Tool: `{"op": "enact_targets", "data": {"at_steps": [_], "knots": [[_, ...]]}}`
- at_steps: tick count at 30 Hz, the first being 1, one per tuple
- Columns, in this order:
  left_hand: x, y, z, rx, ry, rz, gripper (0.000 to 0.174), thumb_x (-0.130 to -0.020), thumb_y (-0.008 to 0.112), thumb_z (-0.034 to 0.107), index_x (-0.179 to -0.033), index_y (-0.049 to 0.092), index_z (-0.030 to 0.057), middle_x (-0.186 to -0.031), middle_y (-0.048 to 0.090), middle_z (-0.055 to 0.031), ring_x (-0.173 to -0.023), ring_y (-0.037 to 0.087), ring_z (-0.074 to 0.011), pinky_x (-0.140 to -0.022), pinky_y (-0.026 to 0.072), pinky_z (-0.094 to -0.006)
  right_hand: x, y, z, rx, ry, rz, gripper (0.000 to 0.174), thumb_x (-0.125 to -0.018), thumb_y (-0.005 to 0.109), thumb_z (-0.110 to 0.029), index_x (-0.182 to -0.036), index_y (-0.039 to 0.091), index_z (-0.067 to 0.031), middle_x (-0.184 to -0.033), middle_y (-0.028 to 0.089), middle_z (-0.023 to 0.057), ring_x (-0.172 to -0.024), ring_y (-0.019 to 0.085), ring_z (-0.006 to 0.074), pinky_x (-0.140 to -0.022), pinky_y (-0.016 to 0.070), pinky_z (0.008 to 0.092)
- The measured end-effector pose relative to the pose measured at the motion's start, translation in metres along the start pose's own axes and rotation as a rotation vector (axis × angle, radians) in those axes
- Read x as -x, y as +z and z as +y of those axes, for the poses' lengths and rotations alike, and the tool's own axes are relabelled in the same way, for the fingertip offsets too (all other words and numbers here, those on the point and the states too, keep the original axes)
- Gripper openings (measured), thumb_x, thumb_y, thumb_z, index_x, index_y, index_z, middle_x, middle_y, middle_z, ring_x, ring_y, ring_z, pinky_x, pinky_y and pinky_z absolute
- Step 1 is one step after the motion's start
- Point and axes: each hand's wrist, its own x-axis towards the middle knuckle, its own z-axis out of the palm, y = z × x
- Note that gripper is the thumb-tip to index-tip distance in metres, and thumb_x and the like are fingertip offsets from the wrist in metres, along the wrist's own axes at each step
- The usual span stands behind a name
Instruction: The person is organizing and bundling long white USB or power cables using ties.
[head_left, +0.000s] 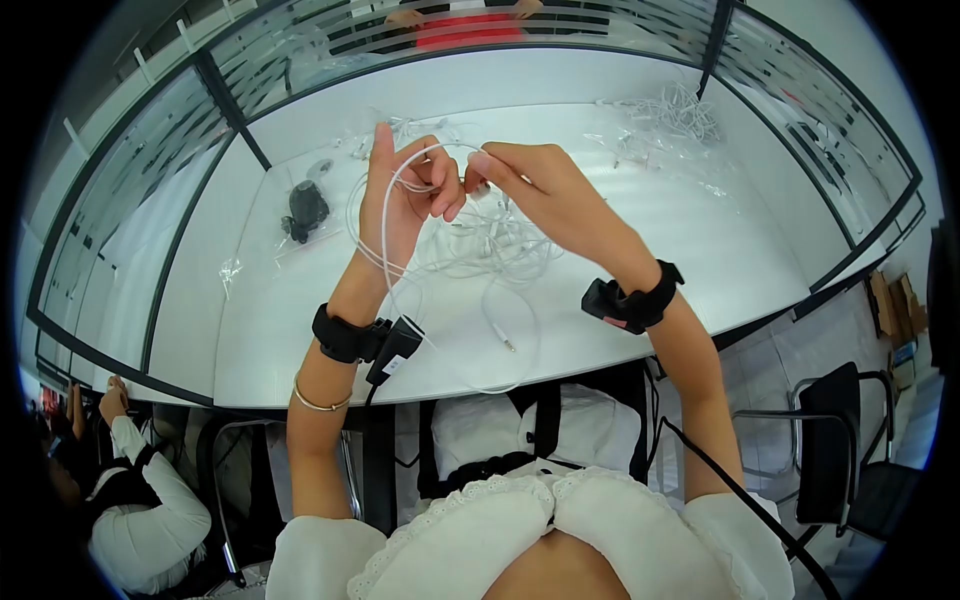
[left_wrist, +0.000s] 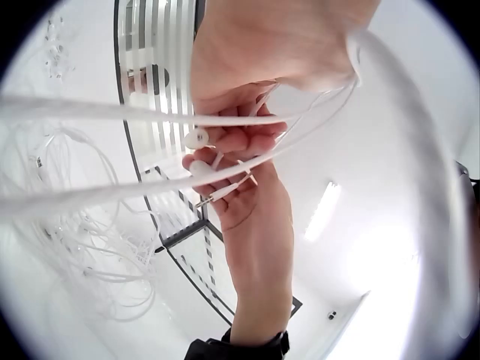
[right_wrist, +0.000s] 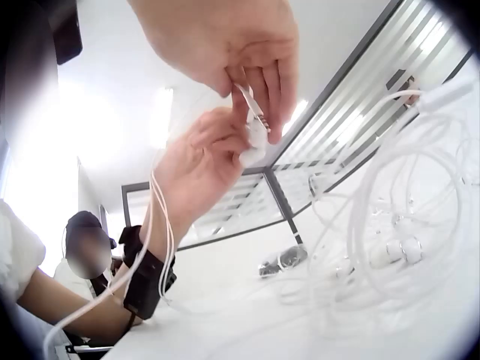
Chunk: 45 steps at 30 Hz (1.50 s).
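Observation:
Both hands are raised over the white desk (head_left: 600, 330) with a pair of white wired earphones. The left hand (head_left: 405, 200) has its thumb up and its other fingers curled round the white cable (head_left: 386, 225), which hangs in loops about the palm and wrist. Fingertips of the right hand (head_left: 545, 195) meet the left ones and pinch the earphones' end. Between the hands, an earbud (left_wrist: 196, 139) and a metal-tipped plug (left_wrist: 217, 195) show in the left wrist view. The right wrist view has the plug (right_wrist: 259, 112) at the right fingers, beside an earbud (right_wrist: 253, 150).
A tangle of white earphone cables (head_left: 500, 245) lies beneath the hands, one plug (head_left: 505, 340) towards the desk's front. More coiled cables (head_left: 685, 115) sit at the back right. A dark bagged item (head_left: 307, 208) lies left. Low partitions (head_left: 480, 85) edge the desk.

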Motion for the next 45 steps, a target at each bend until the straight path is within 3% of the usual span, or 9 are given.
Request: {"op": "enact_targets", "data": {"at_steps": [9, 15, 21, 27, 33, 35, 38, 42, 45], "knots": [[0.001, 0.000, -0.008, 0.081, -0.050, -0.010, 0.059, -0.097, 0.012, 0.057, -0.069, 0.037, 0.0110, -0.052, 0.037, -0.0028, -0.052, 0.037, -0.0164, -0.057, 0.0340, -0.0269, -0.001, 0.027, 0.005, 0.063, 0.177, 0.143, 0.025, -0.097, 0.042, -0.023, -0.084, 0.052, -0.0035, -0.061, 0.056, 0.0140, -0.058, 0.054, 0.0325, -0.054, 0.0417, 0.0377], [0.002, -0.006, -0.016, 0.108, -0.045, 0.066, 0.063, -0.094, 0.013, 0.063, -0.067, 0.038, 0.0118, -0.051, 0.037, -0.0030, -0.053, 0.041, -0.0173, -0.057, 0.0363, -0.0265, 0.003, 0.032, 0.006, 0.198, 0.087, 0.193, 0.027, -0.096, 0.042, -0.024, -0.084, 0.055, -0.0038, -0.071, 0.058, 0.0148, -0.066, 0.056, 0.0338, -0.059, 0.0419, 0.0411], [0.003, -0.007, -0.022, 0.111, -0.021, 0.061, 0.061, -0.094, 0.014, 0.062, -0.066, 0.035, 0.0128, -0.052, 0.040, -0.0039, -0.052, 0.044, -0.0173, -0.057, 0.0368, -0.0266, 0.006, 0.038, 0.017, 0.261, -0.024, 0.203, 0.031, -0.096, 0.044, -0.021, -0.079, 0.057, 0.0002, -0.074, 0.056, 0.0123, -0.070, 0.056, 0.0300, -0.064, 0.0434, 0.0373], [0.003, -0.005, -0.030, 0.112, -0.016, 0.101, 0.059, -0.094, 0.014, 0.062, -0.066, 0.033, 0.0137, -0.055, 0.043, -0.0045, -0.055, 0.049, -0.0177, -0.059, 0.0393, -0.0264, 0.002, 0.041, 0.026, -0.314, 0.210, 0.039, 0.038, -0.098, 0.038, -0.024, -0.082, 0.059, 0.0029, -0.071, 0.060, 0.0099, -0.064, 0.057, 0.0173, -0.063, 0.0452, 0.0308], [0.010, 0.002, -0.009, -0.039, 0.010, 0.068, 0.039, -0.098, 0.034, 0.036, -0.072, 0.042, 0.0084, -0.077, 0.049, -0.0062, -0.062, 0.051, -0.0174, -0.062, 0.0406, -0.0279, 0.001, 0.034, 0.020, -0.364, 0.386, 0.083, 0.041, -0.096, 0.042, -0.030, -0.075, 0.053, 0.0033, -0.064, 0.051, 0.0063, -0.059, 0.047, 0.0126, -0.058, 0.0428, 0.0288], [0.010, -0.009, -0.009, -0.031, 0.052, -0.013, 0.018, -0.091, 0.056, 0.021, -0.089, 0.053, 0.0042, -0.091, 0.052, -0.0047, -0.067, 0.056, -0.0147, -0.065, 0.0432, -0.0254, 0.000, 0.025, 0.024, -0.303, 0.390, 0.031, 0.041, -0.095, 0.043, -0.031, -0.073, 0.050, 0.0030, -0.062, 0.047, 0.0058, -0.057, 0.046, 0.0123, -0.055, 0.0410, 0.0281], [0.020, -0.014, 0.012, -0.382, -0.015, -0.174, 0.037, -0.084, 0.065, 0.021, -0.115, 0.051, 0.0042, -0.109, 0.055, -0.0058, -0.083, 0.060, -0.0155, -0.075, 0.0453, -0.0257, -0.001, 0.017, 0.015, -0.283, 0.387, 0.012, 0.041, -0.095, 0.044, -0.030, -0.069, 0.048, 0.0017, -0.059, 0.047, 0.0055, -0.050, 0.049, 0.0125, -0.052, 0.0406, 0.0280], [0.023, -0.038, 0.025, -0.456, -0.066, -0.255, 0.054, -0.081, 0.062, 0.013, -0.131, 0.042, 0.0031, -0.121, 0.054, -0.0102, -0.094, 0.063, -0.0207, -0.082, 0.0452, -0.0280, -0.005, -0.005, 0.007, -0.101, 0.324, -0.146, 0.041, -0.095, 0.043, -0.029, -0.070, 0.049, 0.0024, -0.056, 0.046, 0.0062, -0.051, 0.049, 0.0143, -0.051, 0.0400, 0.0293], [0.022, -0.050, 0.026, -0.470, -0.120, -0.215, 0.047, -0.081, 0.060, 0.014, -0.126, 0.049, 0.0037, -0.122, 0.055, -0.0105, -0.095, 0.062, -0.0206, -0.084, 0.0454, -0.0288, -0.007, -0.016, -0.007, 0.113, 0.326, -0.225, 0.040, -0.095, 0.043, -0.029, -0.071, 0.050, 0.0023, -0.055, 0.046, 0.0076, -0.051, 0.048, 0.0156, -0.050, 0.0401, 0.0306]]}}
